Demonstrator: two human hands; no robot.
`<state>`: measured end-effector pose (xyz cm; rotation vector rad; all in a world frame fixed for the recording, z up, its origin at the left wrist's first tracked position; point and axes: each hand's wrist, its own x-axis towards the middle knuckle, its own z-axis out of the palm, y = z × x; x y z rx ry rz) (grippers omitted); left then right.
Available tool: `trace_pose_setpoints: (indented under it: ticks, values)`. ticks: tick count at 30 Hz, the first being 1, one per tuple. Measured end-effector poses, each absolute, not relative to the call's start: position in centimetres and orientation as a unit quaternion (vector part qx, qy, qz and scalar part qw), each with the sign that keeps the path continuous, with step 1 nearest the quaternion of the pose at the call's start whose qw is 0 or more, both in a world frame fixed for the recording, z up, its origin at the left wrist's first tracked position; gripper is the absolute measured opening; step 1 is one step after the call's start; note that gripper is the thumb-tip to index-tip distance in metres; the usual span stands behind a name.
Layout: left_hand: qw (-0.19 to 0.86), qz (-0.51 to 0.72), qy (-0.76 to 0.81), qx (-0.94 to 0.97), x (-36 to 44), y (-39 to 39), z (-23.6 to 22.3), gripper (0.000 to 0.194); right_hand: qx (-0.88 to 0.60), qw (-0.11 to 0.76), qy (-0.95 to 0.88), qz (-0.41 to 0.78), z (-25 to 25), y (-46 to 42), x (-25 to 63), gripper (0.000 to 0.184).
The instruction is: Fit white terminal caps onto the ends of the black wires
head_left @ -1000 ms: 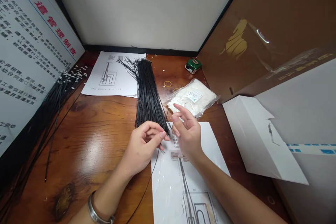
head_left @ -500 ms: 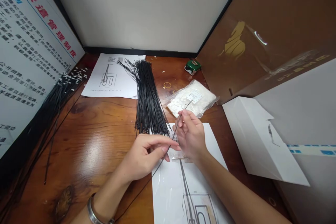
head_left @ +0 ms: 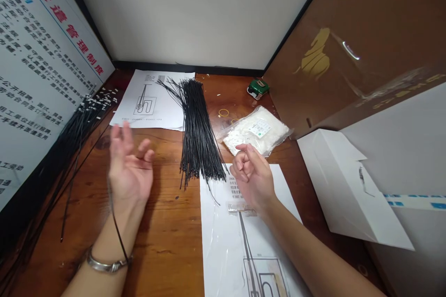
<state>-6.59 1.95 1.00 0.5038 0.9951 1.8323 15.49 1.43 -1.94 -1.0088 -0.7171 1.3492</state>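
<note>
My left hand is raised over the left of the table, palm up and blurred by motion, with its fingers apart. A single black wire runs along the outer edge of this hand and over the wrist to the bracelet; its upper end is hard to make out. My right hand is above the printed drawing, near the bag of small white parts. Its fingers are curled in, and whatever may be inside them is hidden. Between the hands lies a thick bundle of black wires, lower ends toward me.
At the left, another heap of black wires with white ends leans by the printed board. A second drawing sheet lies behind. A green tape measure stands by the brown box. A white carton flap juts in at right.
My left hand has left the right hand and swung left and up, its fingers spreading. The wire has left my right hand and now trails by my left wrist. My right hand stays nearly in place.
</note>
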Motion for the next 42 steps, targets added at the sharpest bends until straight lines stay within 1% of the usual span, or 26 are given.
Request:
trace_pose_setpoints:
  ticks: [1, 2, 4, 5, 7, 10, 12, 14, 16, 18, 21, 23, 25, 27, 30, 35, 42]
  values:
    - [0.456, 0.765, 0.416, 0.186, -7.4, 2.2, 1.2, 0.017, -0.438, 0.608, -0.305, 0.588, -1.9, 1.4, 15.5, 0.028]
    - [0.444, 0.768, 0.427, 0.177, -8.2, 2.4, 1.4, 0.026, -0.439, 0.608, -0.297, 0.590, -1.9, 1.4, 15.5, 0.027]
    - [0.449, 0.750, 0.445, 0.194, -9.2, 2.5, 1.7, 0.054, -0.445, 0.605, -0.287, 0.595, -1.8, 1.5, 15.4, 0.025]
    - [0.454, 0.744, 0.446, 0.202, -9.4, 2.5, 1.8, 0.065, -0.449, 0.601, -0.286, 0.596, -1.7, 1.5, 15.5, 0.025]
    - [0.451, 0.752, 0.435, 0.205, -9.2, 2.4, 1.9, 0.074, -0.456, 0.586, -0.296, 0.601, -1.6, 1.6, 15.5, 0.024]
    - [0.454, 0.749, 0.430, 0.219, -7.7, 2.4, 1.6, 0.074, -0.459, 0.542, -0.323, 0.625, -1.5, 1.7, 15.6, 0.025]
    - [0.471, 0.705, 0.451, 0.279, -6.4, 2.2, 1.2, 0.067, -0.459, 0.514, -0.350, 0.634, -1.6, 1.7, 15.7, 0.025]
    - [0.450, 0.647, 0.491, 0.371, -5.2, 1.8, 0.7, 0.048, -0.456, 0.493, -0.391, 0.629, -1.9, 1.7, 15.9, 0.025]
    - [0.387, 0.582, 0.543, 0.466, -4.4, 1.3, 0.2, 0.024, -0.449, 0.470, -0.434, 0.624, -2.1, 1.6, 16.1, 0.025]
    - [0.334, 0.524, 0.573, 0.534, -4.2, 0.9, -0.2, 0.014, -0.437, 0.454, -0.452, 0.631, -2.2, 1.7, 16.3, 0.024]
    - [0.276, 0.461, 0.564, 0.627, -4.4, 0.8, -0.4, 0.011, -0.420, 0.480, -0.447, 0.627, -2.1, 1.7, 16.5, 0.022]
    - [0.251, 0.421, 0.510, 0.707, -4.6, 0.8, -0.2, 0.012, -0.429, 0.508, -0.468, 0.582, -2.0, 1.7, 16.6, 0.020]
    - [0.245, 0.370, 0.445, 0.778, -4.7, 0.9, 0.0, 0.017, -0.447, 0.514, -0.506, 0.530, -1.9, 1.6, 16.6, 0.019]
    - [0.241, 0.317, 0.406, 0.822, -4.5, 0.7, 0.2, 0.023, -0.455, 0.499, -0.532, 0.510, -1.9, 1.6, 16.6, 0.019]
    - [0.230, 0.265, 0.389, 0.852, -3.8, 0.3, 0.3, 0.029, -0.448, 0.478, -0.546, 0.522, -2.0, 1.6, 16.7, 0.019]
    - [0.234, 0.207, 0.366, 0.877, -2.8, -0.3, 0.2, 0.032, -0.434, 0.461, -0.571, 0.522, -2.2, 1.7, 16.9, 0.017]
    - [0.239, 0.192, 0.367, 0.878, -2.8, -0.3, 0.2, 0.020, -0.432, 0.449, -0.586, 0.518, -2.3, 1.7, 16.9, 0.017]
